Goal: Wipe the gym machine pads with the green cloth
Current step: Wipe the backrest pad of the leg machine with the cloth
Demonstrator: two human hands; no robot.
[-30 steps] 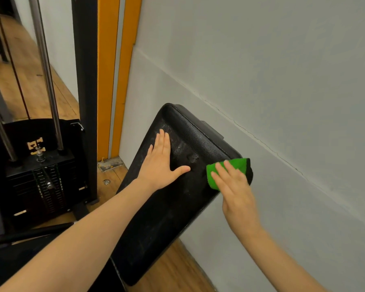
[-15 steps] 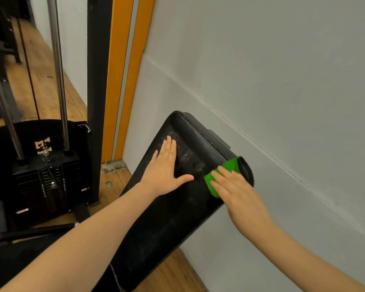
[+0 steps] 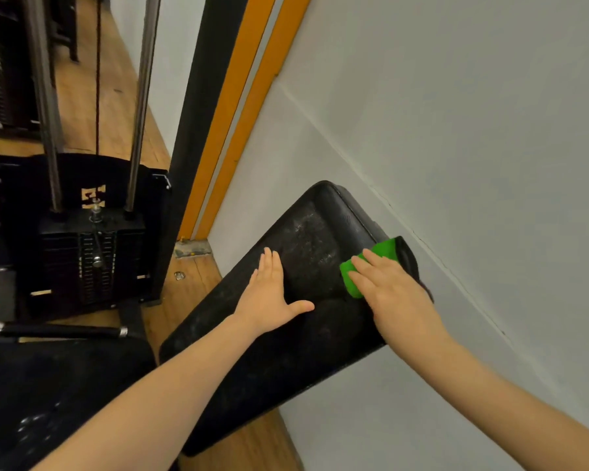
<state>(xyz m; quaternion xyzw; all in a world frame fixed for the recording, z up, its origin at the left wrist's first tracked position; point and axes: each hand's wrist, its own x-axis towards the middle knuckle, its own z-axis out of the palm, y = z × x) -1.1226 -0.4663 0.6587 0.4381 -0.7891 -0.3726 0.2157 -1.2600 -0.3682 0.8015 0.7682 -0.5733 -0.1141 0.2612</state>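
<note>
A long black gym pad (image 3: 306,232) tilts up toward the grey wall, its surface dusty and scuffed. My left hand (image 3: 269,297) lies flat on the pad's middle, fingers together, thumb spread, holding nothing. My right hand (image 3: 391,290) presses the green cloth (image 3: 381,253) against the pad's right edge near its upper end. The cloth shows past my fingertips and wraps a little over the edge; most of it is hidden under my palm.
A black weight stack (image 3: 92,253) with two steel guide rods (image 3: 140,107) stands to the left on the wooden floor (image 3: 191,287). A black and orange upright (image 3: 225,107) runs along the grey wall (image 3: 456,130). Another black seat pad (image 3: 48,396) sits at lower left.
My right hand has slid the green cloth down along the pad's right edge, covering more of it. My left hand has stayed flat on the pad. The camera view has shifted.
</note>
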